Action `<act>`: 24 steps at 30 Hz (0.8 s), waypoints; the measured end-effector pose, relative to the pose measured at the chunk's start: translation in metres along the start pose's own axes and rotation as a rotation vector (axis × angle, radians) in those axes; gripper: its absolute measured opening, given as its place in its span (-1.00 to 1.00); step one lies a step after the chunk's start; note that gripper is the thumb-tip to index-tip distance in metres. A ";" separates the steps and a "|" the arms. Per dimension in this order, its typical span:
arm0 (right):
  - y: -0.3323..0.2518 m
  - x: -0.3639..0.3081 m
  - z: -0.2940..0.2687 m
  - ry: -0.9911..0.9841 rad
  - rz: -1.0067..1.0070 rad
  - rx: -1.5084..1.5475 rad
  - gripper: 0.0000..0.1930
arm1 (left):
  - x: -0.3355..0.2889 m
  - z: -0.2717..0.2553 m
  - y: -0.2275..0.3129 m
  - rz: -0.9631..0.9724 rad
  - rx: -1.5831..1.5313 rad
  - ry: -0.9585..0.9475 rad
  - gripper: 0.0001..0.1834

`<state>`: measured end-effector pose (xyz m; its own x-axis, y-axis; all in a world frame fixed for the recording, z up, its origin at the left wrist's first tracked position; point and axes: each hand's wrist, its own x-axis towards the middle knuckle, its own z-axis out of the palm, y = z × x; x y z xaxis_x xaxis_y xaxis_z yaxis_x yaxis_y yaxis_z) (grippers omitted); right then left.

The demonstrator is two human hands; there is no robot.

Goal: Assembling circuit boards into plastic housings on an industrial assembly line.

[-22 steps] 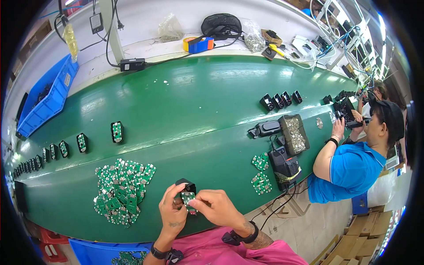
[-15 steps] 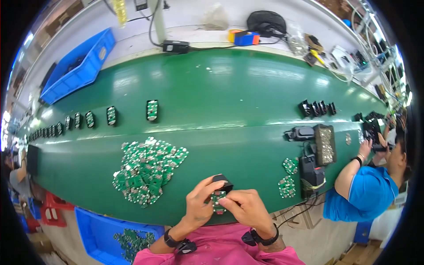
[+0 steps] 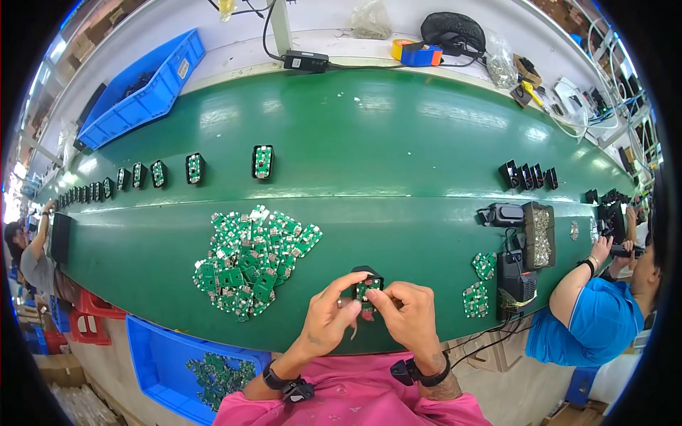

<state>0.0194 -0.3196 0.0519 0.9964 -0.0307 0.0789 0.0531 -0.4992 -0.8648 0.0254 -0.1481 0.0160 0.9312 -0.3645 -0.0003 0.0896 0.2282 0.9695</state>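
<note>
Close to the bench's front edge, my left hand [image 3: 328, 318] is closed around a small black plastic housing [image 3: 366, 270]. A green circuit board [image 3: 367, 290] lies in the housing's open side, its lower end tilted toward me. My right hand [image 3: 408, 314] grips the board's near right side, thumb on its face and fingers curled behind. Below the board, a small reddish bit shows between the hands; its kind is hard to make out. To the left of my hands spreads a heap of loose green circuit boards [image 3: 252, 263].
Black housings with boards [image 3: 263, 162] form a row running left. Several housings [image 3: 529, 176] stand at back right, above a black charger-like device [image 3: 516, 284] and a tray of small metal parts [image 3: 540, 238]. Blue bins [image 3: 145, 92] flank the bench. A person in blue [image 3: 593, 305] works at right.
The circuit board has moved up from below the housing into its open side. Both hands have risen slightly, and the right thumb now presses on the board. The whole view has shifted a little.
</note>
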 end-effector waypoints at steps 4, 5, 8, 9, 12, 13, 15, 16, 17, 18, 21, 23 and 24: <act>0.001 -0.003 0.011 0.057 -0.004 -0.053 -0.78 | 0.002 0.007 -0.003 -0.080 0.106 0.098 -0.65; 0.000 -0.003 0.014 0.048 0.053 0.024 -0.81 | 0.004 0.011 -0.006 -0.047 0.068 0.148 -0.68; 0.006 -0.004 0.024 0.025 0.028 0.084 -0.68 | 0.006 0.012 -0.011 0.015 0.110 0.204 -0.71; 0.007 -0.004 0.027 0.010 -0.056 0.068 -0.61 | 0.006 0.012 -0.011 0.045 0.191 0.209 -0.70; 0.005 -0.006 0.028 -0.038 0.010 0.143 -0.64 | 0.005 0.010 -0.005 -0.042 0.134 0.222 -0.71; 0.006 -0.007 0.029 -0.032 0.003 0.144 -0.65 | 0.005 0.009 -0.004 -0.044 0.134 0.228 -0.71; 0.005 -0.004 0.026 -0.034 -0.030 0.102 -0.65 | 0.005 0.005 -0.003 -0.127 0.073 0.178 -0.70; 0.005 -0.004 0.024 -0.030 -0.064 0.058 -0.66 | 0.006 0.003 0.001 -0.130 0.073 0.183 -0.70; 0.005 -0.003 0.024 -0.033 -0.064 0.060 -0.66 | 0.009 0.000 0.005 -0.160 0.082 0.145 -0.70; 0.004 -0.003 0.024 -0.040 -0.037 0.041 -0.66 | 0.010 -0.002 0.008 -0.191 0.091 0.107 -0.69; 0.005 0.000 0.023 -0.049 -0.042 0.030 -0.66 | 0.011 -0.003 0.005 -0.111 0.177 0.102 -0.70; 0.005 0.000 0.025 -0.051 -0.070 0.037 -0.66 | 0.010 -0.003 0.005 -0.112 0.188 0.114 -0.69; 0.004 0.000 0.027 -0.042 -0.070 0.050 -0.65 | 0.009 -0.003 0.005 -0.115 0.198 0.124 -0.69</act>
<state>0.0210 -0.2986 0.0350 0.9920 0.0395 0.1198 0.1246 -0.4554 -0.8815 0.0348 -0.1476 0.0199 0.9562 -0.2616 -0.1314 0.1376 0.0056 0.9905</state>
